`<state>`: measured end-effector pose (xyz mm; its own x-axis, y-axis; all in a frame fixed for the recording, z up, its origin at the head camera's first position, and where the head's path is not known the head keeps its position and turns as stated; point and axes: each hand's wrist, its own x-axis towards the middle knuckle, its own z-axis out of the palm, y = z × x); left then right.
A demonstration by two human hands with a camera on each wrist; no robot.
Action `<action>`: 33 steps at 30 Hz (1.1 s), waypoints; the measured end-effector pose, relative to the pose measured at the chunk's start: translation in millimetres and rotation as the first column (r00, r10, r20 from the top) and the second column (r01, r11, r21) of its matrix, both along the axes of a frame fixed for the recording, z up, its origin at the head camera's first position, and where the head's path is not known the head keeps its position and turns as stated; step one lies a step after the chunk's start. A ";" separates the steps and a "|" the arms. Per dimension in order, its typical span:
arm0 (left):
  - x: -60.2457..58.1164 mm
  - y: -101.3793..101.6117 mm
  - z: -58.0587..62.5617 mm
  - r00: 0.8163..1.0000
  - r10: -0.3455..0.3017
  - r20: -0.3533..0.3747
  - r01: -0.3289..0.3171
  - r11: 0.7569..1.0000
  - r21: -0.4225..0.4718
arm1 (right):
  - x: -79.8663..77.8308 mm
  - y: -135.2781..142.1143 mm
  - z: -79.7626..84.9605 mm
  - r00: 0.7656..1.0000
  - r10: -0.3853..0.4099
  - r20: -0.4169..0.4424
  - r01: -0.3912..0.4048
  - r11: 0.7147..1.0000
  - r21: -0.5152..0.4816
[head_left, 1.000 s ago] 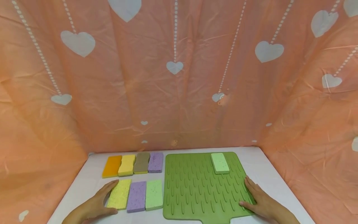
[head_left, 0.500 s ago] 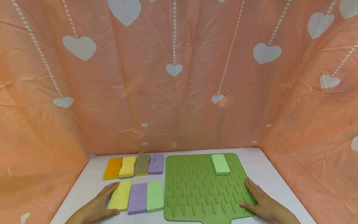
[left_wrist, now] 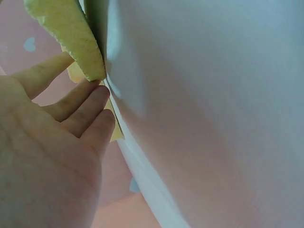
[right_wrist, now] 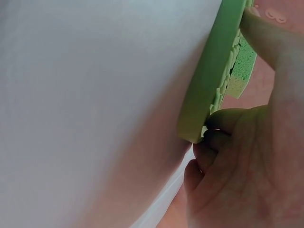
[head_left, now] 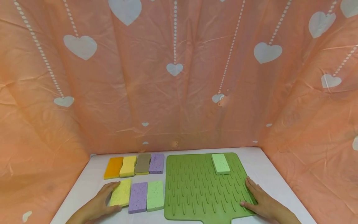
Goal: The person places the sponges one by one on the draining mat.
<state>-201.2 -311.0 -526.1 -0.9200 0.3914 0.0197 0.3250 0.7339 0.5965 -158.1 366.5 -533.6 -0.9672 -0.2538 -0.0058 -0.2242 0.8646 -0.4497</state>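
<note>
My left hand (head_left: 98, 202) pinches a speckled yellow sponge (head_left: 121, 193) between its thumb and fingers at the front left. In the left wrist view this sponge (left_wrist: 76, 38) is tilted, its lower edge at the fingertips. My right hand (head_left: 264, 202) lies against the right edge of a green ribbed mat (head_left: 195, 186), fingers extended along the side and thumb on its surface. A light green sponge (head_left: 221, 164) sits on the mat near its far right corner. Close to the left hand lie a purple sponge (head_left: 138, 197) and another light green sponge (head_left: 155, 196).
Behind, a row holds an orange sponge (head_left: 113, 168), a wavy yellow sponge (head_left: 128, 166), a grey-brown scouring sponge (head_left: 142, 163) and a purple sponge (head_left: 156, 163). All lie on a white tabletop (head_left: 268, 168). Orange cloth (head_left: 179, 124) with hearts encloses the back and sides.
The yellow sponge's near edge has risen, tilting in my left hand's grip and shifting slightly away from me. The right hand and the mat stay as they were.
</note>
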 end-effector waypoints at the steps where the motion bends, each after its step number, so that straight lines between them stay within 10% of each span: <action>1: 0.6 -0.1 0.1 1.000 0.001 -0.011 -0.001 1.000 0.000 | -0.2 0.0 0.1 1.000 0.000 0.007 0.000 1.000 -0.002; 19: -2.7 11.1 5.9 0.975 0.083 -0.207 -0.082 0.997 0.012 | 0.4 0.0 -0.1 1.000 -0.001 -0.015 0.001 1.000 0.001; 33: -22.4 46.0 31.5 0.989 0.051 -0.140 -0.057 0.997 -0.045 | -2.5 0.0 -1.3 0.999 0.015 -0.048 -0.012 0.998 0.054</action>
<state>-223.6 -265.0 -494.6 -0.9295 0.3448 0.1310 0.3613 0.7797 0.5114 -160.7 366.4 -534.8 -0.9633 -0.2672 0.0271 -0.2562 0.8839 -0.3912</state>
